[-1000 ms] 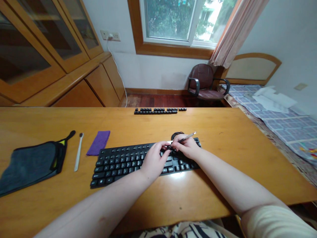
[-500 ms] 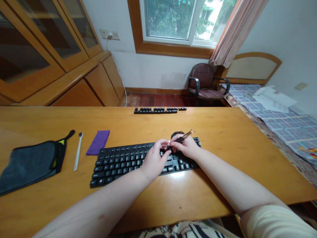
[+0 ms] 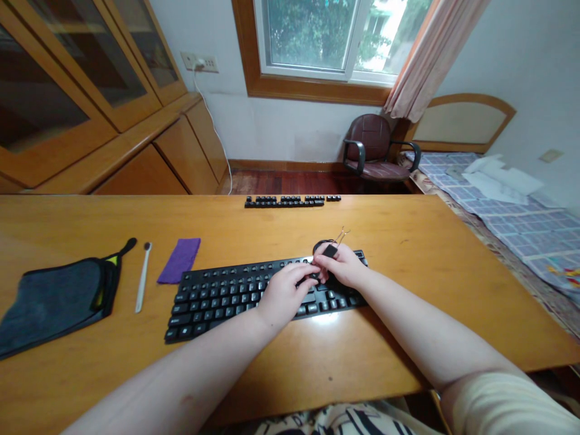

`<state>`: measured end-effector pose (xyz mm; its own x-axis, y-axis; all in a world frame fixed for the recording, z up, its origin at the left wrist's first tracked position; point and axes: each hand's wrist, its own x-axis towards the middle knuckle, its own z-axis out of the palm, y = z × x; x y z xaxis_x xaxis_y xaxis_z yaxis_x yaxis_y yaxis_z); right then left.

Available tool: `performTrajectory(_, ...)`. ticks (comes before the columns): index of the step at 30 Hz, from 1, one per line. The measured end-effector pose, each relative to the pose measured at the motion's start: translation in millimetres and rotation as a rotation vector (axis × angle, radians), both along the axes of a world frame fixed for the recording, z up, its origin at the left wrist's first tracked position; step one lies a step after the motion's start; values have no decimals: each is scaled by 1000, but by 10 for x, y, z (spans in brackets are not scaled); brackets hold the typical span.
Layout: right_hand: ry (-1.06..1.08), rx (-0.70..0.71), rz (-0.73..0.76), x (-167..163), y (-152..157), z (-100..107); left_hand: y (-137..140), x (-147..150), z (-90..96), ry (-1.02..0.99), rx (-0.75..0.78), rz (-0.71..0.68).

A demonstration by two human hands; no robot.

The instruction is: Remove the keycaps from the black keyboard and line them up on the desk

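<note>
A black keyboard [image 3: 226, 302] lies in front of me, its upper rows without their caps. Over its right part, my right hand [image 3: 342, 266] is closed around a keycap puller [image 3: 332, 250], whose black handle shows above the thumb with two thin wire prongs pointing up and away. My left hand [image 3: 285, 291] meets it there, thumb and fingers pinched on a small black keycap [image 3: 315, 276], mostly covered by fingers. Fingertips of both hands are close together. Behind the right hand, a coiled black cable [image 3: 318, 245] is partly hidden.
Removed keycaps [image 3: 284, 204] stand in rows at the table's far edge. To the left lie a purple cloth [image 3: 179, 261], a white-handled brush [image 3: 144, 278] and a grey cloth with black trim [image 3: 58, 299]. Beyond the wooden table [image 3: 408, 241] are a chair [image 3: 374, 148] and a bed [image 3: 493, 199].
The keycap puller has turned in my right hand, its prongs swinging from rightward to more upright. My left fingers have shifted slightly and the fingertips remain together over the keyboard.
</note>
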<state>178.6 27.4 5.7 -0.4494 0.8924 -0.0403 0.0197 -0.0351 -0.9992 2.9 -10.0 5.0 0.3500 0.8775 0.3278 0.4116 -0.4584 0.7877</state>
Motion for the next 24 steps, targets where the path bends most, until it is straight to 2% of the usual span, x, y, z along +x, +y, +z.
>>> performTrajectory(7,-92,-1,14,3,-26,32,-6,-2,-5,-25,-8,3)
performTrajectory(24,-274,225,39,44,-97,57,2,-7,-6,-19,38,-10)
